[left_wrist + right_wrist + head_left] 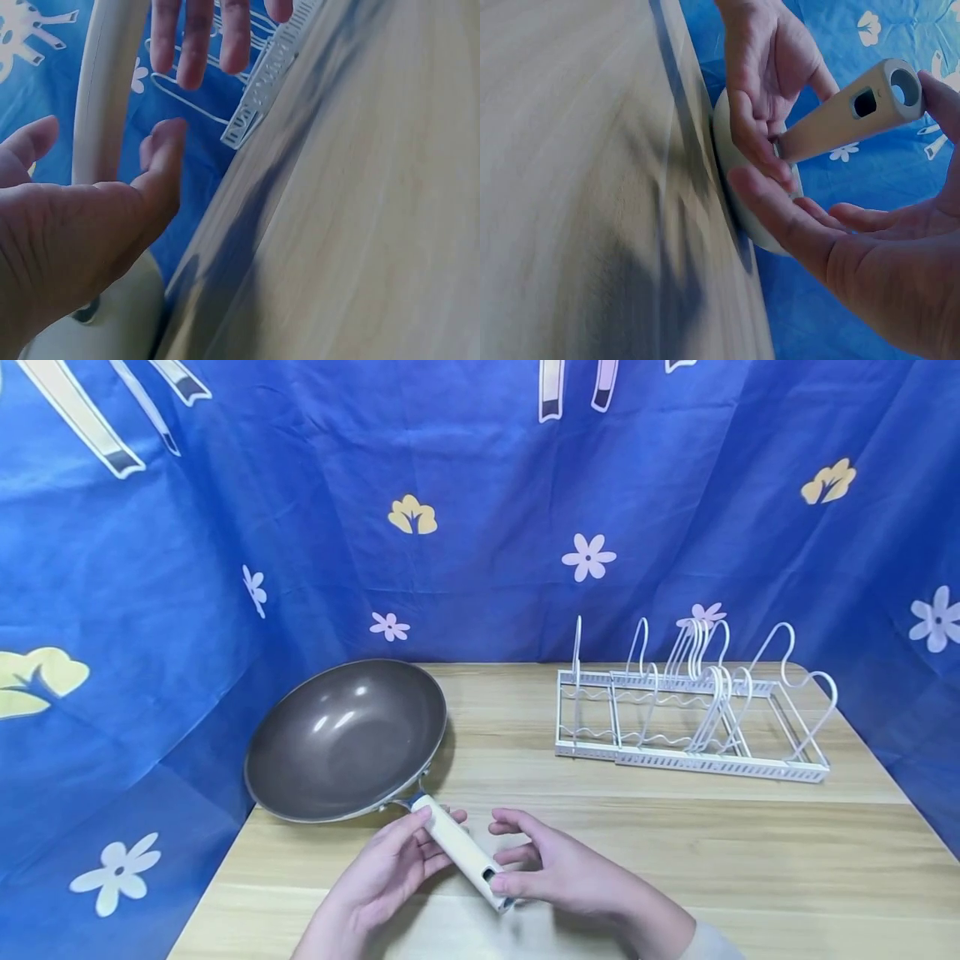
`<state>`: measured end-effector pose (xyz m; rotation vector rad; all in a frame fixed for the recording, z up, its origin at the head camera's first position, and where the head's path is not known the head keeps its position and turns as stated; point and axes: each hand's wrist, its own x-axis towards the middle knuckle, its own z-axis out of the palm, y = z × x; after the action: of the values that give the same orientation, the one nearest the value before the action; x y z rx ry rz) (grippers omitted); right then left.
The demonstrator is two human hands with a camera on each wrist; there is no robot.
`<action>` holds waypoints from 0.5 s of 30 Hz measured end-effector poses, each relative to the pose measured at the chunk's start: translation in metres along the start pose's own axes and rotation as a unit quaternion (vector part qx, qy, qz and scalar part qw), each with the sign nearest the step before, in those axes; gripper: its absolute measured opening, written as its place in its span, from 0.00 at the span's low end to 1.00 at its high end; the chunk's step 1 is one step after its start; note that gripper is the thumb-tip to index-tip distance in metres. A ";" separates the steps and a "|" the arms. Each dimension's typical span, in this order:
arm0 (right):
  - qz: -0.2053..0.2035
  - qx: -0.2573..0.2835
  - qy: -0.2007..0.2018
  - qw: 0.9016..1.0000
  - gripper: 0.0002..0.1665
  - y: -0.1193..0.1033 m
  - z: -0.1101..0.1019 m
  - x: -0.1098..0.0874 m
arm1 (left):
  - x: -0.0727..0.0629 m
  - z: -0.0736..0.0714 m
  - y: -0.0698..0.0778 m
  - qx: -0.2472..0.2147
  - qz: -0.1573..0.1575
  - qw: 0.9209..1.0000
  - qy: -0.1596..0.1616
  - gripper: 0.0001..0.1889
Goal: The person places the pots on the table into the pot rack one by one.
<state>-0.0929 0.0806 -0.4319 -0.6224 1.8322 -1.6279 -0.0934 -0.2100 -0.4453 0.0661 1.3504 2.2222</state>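
Observation:
A wok-like frying pan (347,739) with a dark inside sits at the left of the table, its pale handle (459,845) pointing toward me. My left hand (390,870) holds the handle near the pan end, thumb on one side and fingers beneath. At the handle's far end, my right hand (566,870) touches it with the thumb while its other fingers stay spread apart, off the handle. In the right wrist view, the hanging hole at the handle's end (889,94) shows beside the right thumb. The pan's pale underside (124,319) appears in the left wrist view.
A white wire rack (690,760) with several upright loops stands at the back right of the wooden table (750,843). Blue patterned cloth (487,527) hangs behind the table and along its sides.

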 end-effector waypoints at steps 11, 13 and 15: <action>0.030 0.097 -0.065 0.993 0.45 -0.002 0.007 0.014 | 0.012 -0.001 -0.006 -0.076 0.022 0.997 0.021 0.12; 0.030 0.105 -0.082 0.991 0.40 -0.003 0.009 0.017 | 0.013 0.000 -0.006 -0.075 0.023 0.997 0.023 0.12; 0.031 0.113 -0.091 0.989 0.35 -0.005 0.012 0.021 | 0.014 0.000 -0.006 -0.076 0.021 0.997 0.022 0.12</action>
<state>-0.0994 0.0572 -0.4302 -0.5864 1.4971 -1.6493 -0.1031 -0.2017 -0.4536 -0.0095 1.2086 2.3659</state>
